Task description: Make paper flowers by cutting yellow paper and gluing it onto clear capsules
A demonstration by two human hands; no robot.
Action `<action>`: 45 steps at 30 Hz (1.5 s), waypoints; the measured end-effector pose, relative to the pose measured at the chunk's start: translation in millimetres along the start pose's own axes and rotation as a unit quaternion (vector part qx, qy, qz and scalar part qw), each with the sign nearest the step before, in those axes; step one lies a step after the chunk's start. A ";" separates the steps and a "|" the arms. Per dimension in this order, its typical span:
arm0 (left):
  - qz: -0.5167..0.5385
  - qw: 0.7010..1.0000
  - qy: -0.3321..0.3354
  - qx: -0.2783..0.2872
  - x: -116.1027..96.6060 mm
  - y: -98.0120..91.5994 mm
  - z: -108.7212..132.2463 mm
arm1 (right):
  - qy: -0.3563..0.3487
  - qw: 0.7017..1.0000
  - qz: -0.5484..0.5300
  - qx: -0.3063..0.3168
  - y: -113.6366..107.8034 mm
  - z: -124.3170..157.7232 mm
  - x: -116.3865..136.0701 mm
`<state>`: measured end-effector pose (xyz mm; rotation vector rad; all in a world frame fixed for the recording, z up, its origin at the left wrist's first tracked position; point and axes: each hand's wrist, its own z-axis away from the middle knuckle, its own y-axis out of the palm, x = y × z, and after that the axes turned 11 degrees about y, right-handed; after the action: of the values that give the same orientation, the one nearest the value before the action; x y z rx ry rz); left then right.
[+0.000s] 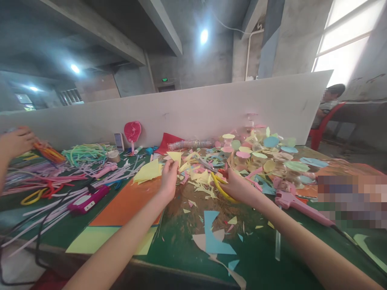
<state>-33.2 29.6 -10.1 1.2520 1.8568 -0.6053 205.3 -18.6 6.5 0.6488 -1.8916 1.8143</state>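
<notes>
My left hand pinches a small yellow paper piece at its lower edge, just above a heap of yellow paper scraps. My right hand is closed around yellow-handled scissors, whose blades point away toward the scraps. Both hands hover over the green table, a short way apart.
An orange sheet and a yellow sheet lie at the left front. A pink glue gun lies right of my right hand. Pastel paper discs pile up at the back right. Pipe cleaners and another person's hand are at the far left. A white partition closes the back.
</notes>
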 end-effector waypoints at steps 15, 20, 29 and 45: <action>-0.034 0.983 0.050 0.172 -10.9 5.4 0.0 | -0.124 0.950 0.243 -0.150 4.0 -3.9 -6.0; -0.055 0.973 0.005 0.226 -5.6 2.7 1.1 | -0.132 0.945 0.258 -0.153 3.1 -3.0 -4.9; -0.115 0.978 0.064 0.161 -1.5 -0.7 -4.8 | -0.107 0.955 0.243 -0.131 5.2 1.2 -2.2; -0.152 0.957 0.144 0.203 3.0 0.2 -7.0 | -0.100 0.960 0.240 -0.106 2.1 3.1 0.3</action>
<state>-36.1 36.5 -8.5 1.3808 2.2713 -1.0608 203.7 -21.7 4.9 0.3228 -2.5111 1.8294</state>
